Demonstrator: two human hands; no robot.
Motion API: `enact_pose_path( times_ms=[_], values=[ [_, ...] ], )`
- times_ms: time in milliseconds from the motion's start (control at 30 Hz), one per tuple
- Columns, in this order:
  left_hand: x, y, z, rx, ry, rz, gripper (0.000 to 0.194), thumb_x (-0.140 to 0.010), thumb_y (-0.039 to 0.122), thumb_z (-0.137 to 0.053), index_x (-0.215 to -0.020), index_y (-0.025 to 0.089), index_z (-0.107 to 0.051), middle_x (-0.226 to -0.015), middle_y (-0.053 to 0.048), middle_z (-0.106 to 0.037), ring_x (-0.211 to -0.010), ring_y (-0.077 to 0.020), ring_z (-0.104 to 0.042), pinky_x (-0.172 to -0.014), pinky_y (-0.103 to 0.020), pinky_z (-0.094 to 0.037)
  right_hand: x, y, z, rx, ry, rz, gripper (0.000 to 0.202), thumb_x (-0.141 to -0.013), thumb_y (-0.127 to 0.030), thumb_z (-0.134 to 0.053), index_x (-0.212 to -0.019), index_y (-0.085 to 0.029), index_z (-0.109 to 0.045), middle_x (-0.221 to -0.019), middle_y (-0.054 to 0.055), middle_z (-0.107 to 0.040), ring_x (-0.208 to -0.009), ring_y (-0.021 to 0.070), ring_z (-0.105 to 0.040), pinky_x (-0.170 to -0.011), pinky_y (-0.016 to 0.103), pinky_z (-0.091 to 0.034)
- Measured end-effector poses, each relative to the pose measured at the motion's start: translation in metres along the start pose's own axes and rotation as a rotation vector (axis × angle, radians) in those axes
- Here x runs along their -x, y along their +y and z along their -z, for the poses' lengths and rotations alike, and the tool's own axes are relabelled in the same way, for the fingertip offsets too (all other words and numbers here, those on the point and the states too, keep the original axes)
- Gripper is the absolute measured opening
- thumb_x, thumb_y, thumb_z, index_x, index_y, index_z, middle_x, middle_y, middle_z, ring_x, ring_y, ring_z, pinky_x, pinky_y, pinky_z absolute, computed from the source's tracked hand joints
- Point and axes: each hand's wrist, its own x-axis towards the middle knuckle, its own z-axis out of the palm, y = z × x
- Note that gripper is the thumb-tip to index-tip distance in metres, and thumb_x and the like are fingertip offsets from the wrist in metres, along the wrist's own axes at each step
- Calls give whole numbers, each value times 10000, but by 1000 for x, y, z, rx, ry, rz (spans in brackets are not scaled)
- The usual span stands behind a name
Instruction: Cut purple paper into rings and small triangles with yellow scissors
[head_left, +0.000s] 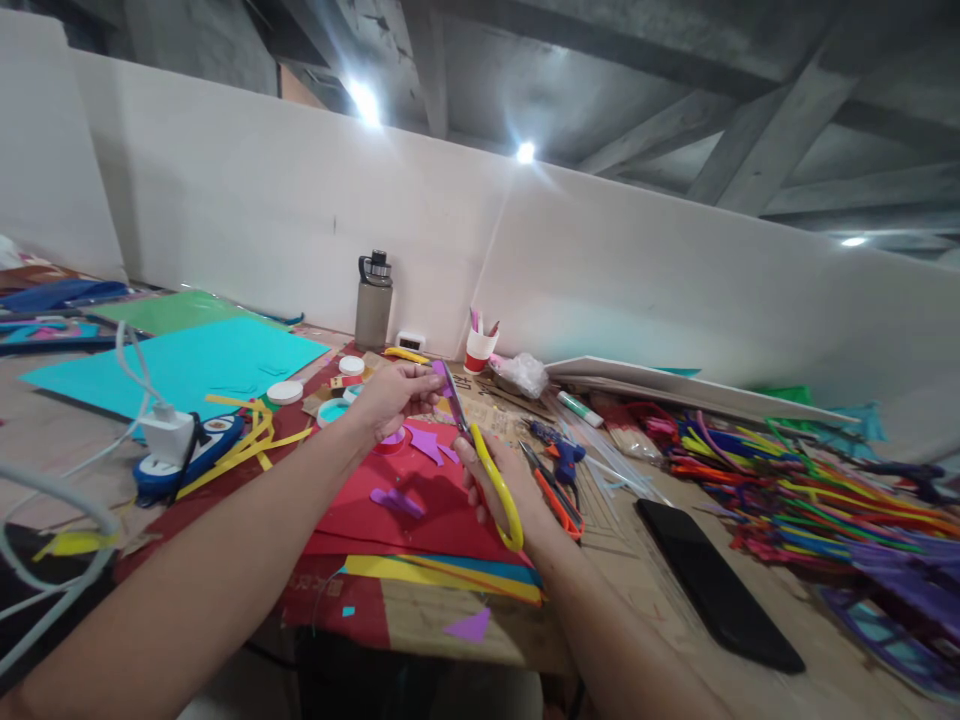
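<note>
Above red sheets [349, 515], my left hand [397, 400] pinches a small purple piece [440, 376] between thumb and fingers. My right hand [499, 475] is wrapped round yellow-handled scissors [491, 475], whose blades point up and away beside the purple piece. Whether the blades touch it is too small to tell. Purple scraps [426, 443] and a purple cut-out shape [397, 502] lie on the red sheets below my hands. Another purple scrap [470, 626] rests near the table's front edge.
Left: a cyan sheet [180, 365], yellow strips [262, 440] and a power strip [217, 440] with cables. Behind: a bottle [373, 305] and a pen cup [480, 350]. Right: orange-handled scissors [559, 500], a glue gun [566, 455], a black phone [716, 585] and colourful pipe cleaners [817, 500].
</note>
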Motion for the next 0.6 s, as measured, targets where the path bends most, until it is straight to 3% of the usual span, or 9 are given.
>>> enact_pose_path(
  times_ms=[600],
  values=[
    [1, 4, -2, 4, -16, 60, 210, -635, 194, -818, -642, 95, -633, -532, 3, -582, -464, -51, -503, -471, -172, -415, 6, -10, -4, 20, 17, -92, 361, -797, -544, -616, -941, -221, -544, -530, -68, -516, -353, 87, -458, -291, 166, -361]
  ],
)
